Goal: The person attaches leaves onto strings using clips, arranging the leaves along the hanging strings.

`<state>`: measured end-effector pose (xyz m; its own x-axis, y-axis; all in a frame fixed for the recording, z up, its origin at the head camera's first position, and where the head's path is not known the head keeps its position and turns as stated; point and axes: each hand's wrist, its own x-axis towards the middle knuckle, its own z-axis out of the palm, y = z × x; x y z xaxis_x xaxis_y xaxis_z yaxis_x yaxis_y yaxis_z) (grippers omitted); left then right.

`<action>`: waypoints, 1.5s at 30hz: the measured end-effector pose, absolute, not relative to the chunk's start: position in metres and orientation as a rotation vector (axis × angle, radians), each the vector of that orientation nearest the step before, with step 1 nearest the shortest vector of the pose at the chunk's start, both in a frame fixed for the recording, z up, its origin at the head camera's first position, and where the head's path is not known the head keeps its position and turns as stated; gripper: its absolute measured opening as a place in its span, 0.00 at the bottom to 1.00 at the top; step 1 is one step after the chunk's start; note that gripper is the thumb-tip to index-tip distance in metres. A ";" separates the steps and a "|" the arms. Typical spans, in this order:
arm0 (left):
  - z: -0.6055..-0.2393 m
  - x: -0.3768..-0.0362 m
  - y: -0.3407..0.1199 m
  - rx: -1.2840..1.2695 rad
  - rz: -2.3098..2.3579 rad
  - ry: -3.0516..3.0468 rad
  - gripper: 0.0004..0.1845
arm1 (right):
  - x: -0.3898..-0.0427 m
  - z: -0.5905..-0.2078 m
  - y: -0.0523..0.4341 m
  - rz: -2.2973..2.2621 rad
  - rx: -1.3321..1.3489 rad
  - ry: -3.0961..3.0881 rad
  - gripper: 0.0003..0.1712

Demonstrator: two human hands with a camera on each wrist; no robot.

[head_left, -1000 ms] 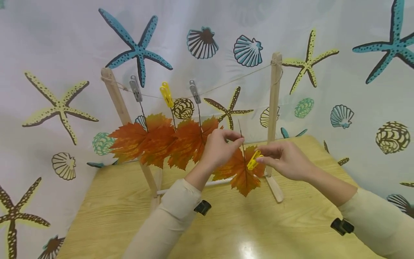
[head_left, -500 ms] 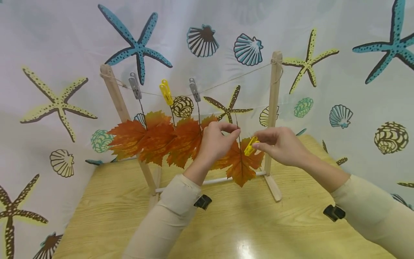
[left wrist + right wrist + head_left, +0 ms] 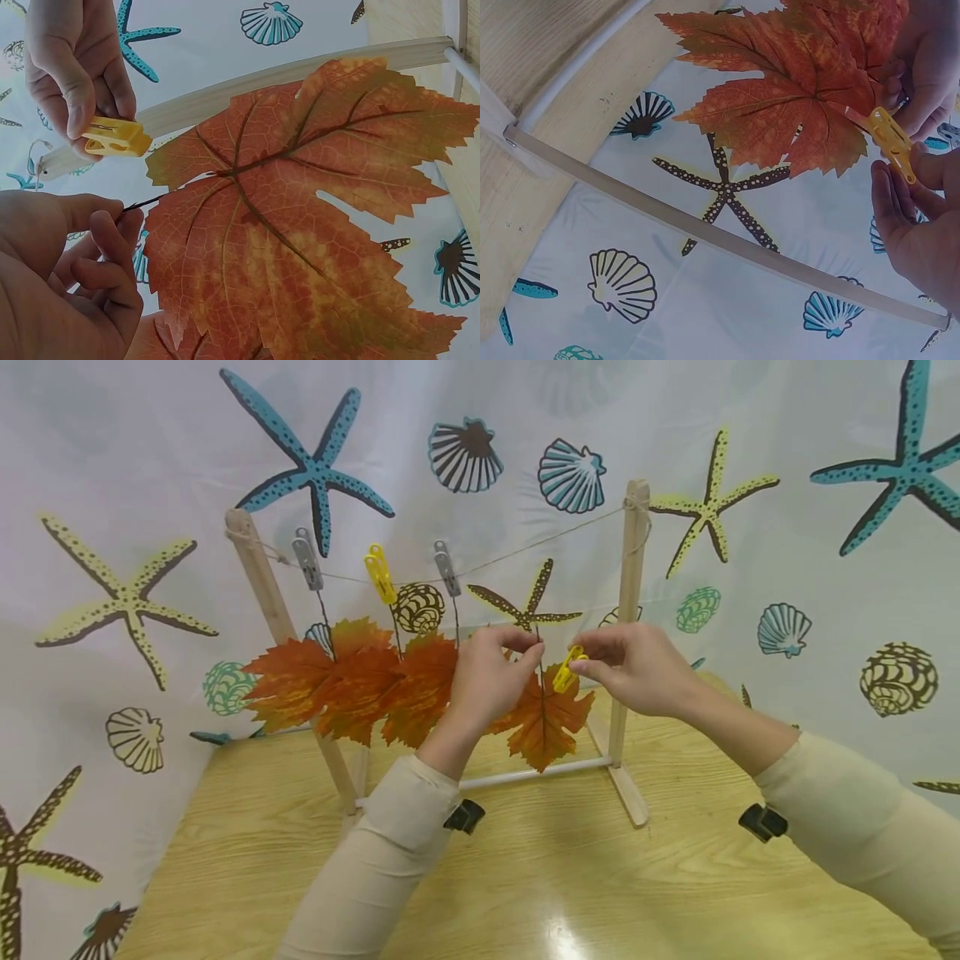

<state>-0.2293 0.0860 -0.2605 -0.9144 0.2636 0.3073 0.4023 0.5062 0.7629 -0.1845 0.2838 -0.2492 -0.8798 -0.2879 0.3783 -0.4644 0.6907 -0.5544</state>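
Observation:
My left hand (image 3: 491, 675) pinches the thin dark stem of an orange artificial maple leaf (image 3: 546, 727), which hangs below the fingers; the left wrist view shows the stem (image 3: 150, 202) between thumb and fingertips. Just to the right, my right hand (image 3: 637, 668) pinches a yellow clothespin (image 3: 570, 668) between thumb and fingers, close to the leaf but apart from the stem. Above both hands runs a string (image 3: 540, 545) between two wooden posts. Three similar leaves hang from it on the left, held by a grey clothespin (image 3: 307, 560), a yellow clothespin (image 3: 380, 575) and another grey clothespin (image 3: 447, 568).
The string is tied to a left post (image 3: 258, 572) and a right post (image 3: 630, 568). A white rod (image 3: 517, 777) joins them low down, above a wooden table (image 3: 585, 877). Behind hangs a white cloth (image 3: 495, 393) printed with starfish and shells.
Both hands have risen and shifted left, the left carrying the leaf and the right carrying the yellow clothespin up toward the string. The leaves on the string still hang there.

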 end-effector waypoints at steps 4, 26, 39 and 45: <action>-0.256 -0.230 0.087 -0.572 -1.344 -2.584 0.11 | -0.189 -0.243 0.282 0.927 0.629 -2.618 0.14; -0.234 -0.232 0.097 -0.531 -1.166 -2.503 0.11 | -0.203 -0.193 0.278 0.788 0.550 -2.558 0.11; -0.224 -0.234 0.104 -0.517 -1.145 -2.465 0.10 | -0.204 -0.147 0.271 0.780 0.433 -2.593 0.14; -0.221 -0.236 0.105 -0.533 -1.110 -2.439 0.10 | -0.205 -0.121 0.269 0.831 0.361 -2.625 0.17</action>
<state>-0.2359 0.1048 -0.2206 -0.8445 0.1718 0.5073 0.4954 0.6105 0.6179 -0.2046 0.2695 -0.1214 -0.9016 -0.1309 0.4123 -0.3444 0.7939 -0.5011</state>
